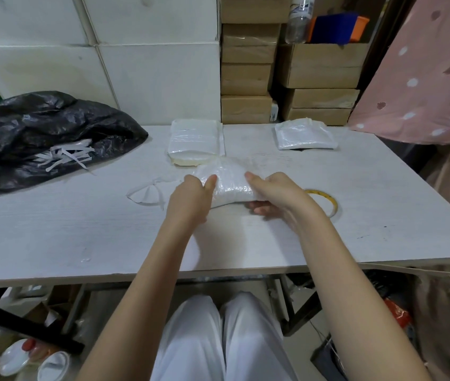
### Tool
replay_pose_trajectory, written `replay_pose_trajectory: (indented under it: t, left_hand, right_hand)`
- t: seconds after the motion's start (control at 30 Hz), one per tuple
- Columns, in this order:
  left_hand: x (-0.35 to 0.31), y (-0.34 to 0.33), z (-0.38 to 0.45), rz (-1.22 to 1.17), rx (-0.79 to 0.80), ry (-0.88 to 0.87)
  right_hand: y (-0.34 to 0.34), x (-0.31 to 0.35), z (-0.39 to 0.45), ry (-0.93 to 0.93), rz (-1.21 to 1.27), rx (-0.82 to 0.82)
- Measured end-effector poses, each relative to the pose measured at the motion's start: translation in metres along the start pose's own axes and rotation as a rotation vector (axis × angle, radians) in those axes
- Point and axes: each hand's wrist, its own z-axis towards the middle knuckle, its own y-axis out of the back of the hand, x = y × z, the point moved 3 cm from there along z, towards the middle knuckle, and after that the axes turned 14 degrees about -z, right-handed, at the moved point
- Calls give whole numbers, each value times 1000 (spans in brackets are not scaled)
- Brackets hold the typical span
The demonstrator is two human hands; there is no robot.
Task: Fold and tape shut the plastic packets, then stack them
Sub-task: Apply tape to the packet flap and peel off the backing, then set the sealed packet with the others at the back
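Head view: a white plastic packet point(228, 185) is held at mid-table by both hands. The left hand point(190, 199) is pressed on the packet's left end, thumb on top, fingers curled over the edge. The right hand point(273, 195) is clamped on the right end, thumb on top, fingers tucked underneath. The packet is bowed upward between the two grips; its near edge is resting on the white table point(80, 229).

A stack of finished packets point(195, 141) is seen just behind the held one, near the table's far edge. A separate single packet point(305, 134) is lying further right, well apart from the stack.

A roll of tape point(325, 202) is lying flat just beside the right wrist, partly hidden by it. A loose curl of white backing strip point(146, 192) is lying just left of the left hand. A black plastic bag point(45, 138) is sitting at the table's left side, with more white strips point(65, 156) piled on it.

Cardboard boxes point(248, 78) are stacked behind the table. Pink patterned cloth point(424, 72) is hanging at the right.
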Motion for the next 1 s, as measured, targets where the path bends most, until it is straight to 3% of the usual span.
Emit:
replay_pose_trajectory:
  t: [0.1, 0.17, 0.43, 0.63, 1.0]
  left_hand:
    - [-13, 2, 23, -172, 23, 4]
    - [-26, -1, 39, -220, 65, 6]
    - [-80, -16, 98, 118, 104, -40]
    - [-99, -24, 145, 181, 170, -14]
    - [-85, -56, 202, 317, 171, -61]
  right_hand:
    - [23, 8, 7, 25, 144, -2]
    - [37, 15, 18, 16, 23, -57]
    - [75, 47, 80, 46, -462, -289]
    - [96, 66, 122, -10, -652, -300]
    - [86, 51, 181, 23, -750, -240]
